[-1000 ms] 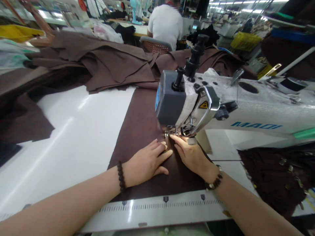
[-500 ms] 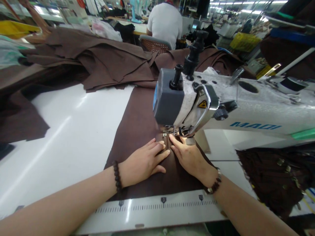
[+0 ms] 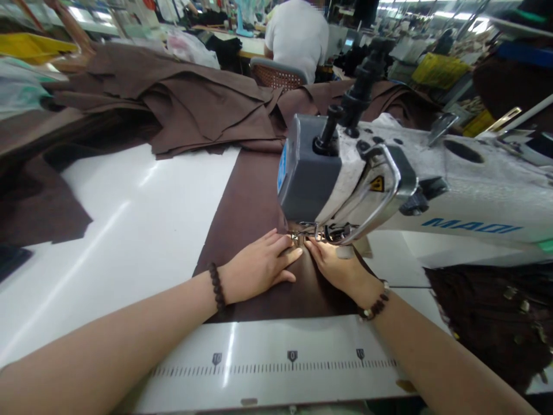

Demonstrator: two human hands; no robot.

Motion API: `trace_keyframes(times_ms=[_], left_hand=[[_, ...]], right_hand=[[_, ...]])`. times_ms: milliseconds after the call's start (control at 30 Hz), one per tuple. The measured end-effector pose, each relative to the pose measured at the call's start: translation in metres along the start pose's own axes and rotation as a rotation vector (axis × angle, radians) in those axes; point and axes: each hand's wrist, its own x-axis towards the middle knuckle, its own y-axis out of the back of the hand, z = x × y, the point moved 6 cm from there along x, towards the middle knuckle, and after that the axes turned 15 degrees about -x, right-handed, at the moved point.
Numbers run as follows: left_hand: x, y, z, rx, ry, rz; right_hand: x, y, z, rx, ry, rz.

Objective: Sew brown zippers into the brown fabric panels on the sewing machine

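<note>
A dark brown fabric panel (image 3: 242, 213) lies flat on the white table, running under the head of a sewing machine (image 3: 309, 173). My left hand (image 3: 257, 266) rests palm down on the panel with its fingers stretched toward the presser foot (image 3: 298, 235). On the right of the foot, my right hand (image 3: 339, 266) lies on the same fabric, fingertips extended beside the needle area. Between the two hands a short strip of zipper (image 3: 301, 242) shows at the foot, mostly hidden by fingers and machine.
Stacked brown fabric pieces (image 3: 207, 109) spread along the table's back. Brown pieces with metal zipper pulls (image 3: 488, 311) lie at the right. A printed ruler (image 3: 268, 368) runs along the front edge. Behind, a person in a white shirt (image 3: 298, 37) sits on a chair (image 3: 276, 75).
Both hands and the fabric panel have moved forward, away from me, toward the foot. Less of the zipper shows, and the panel's near edge is farther from the ruler. The view has shifted slightly.
</note>
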Motion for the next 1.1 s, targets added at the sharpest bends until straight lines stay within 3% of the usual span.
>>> trace_keyframes(times_ms=[167,733,1100], left_hand=[[0.004,0.003,-0.007,0.001,-0.010,0.011],[0.006,0.003,-0.015,-0.005,-0.013,0.005],[0.006,0.006,-0.014,-0.033,-0.113,-0.011]], right_hand=[[0.007,-0.002,0.003,0.001,0.021,0.027],[0.012,-0.009,0.003,-0.009,0.036,-0.063],[0.005,0.000,0.000,-0.017,-0.050,-0.065]])
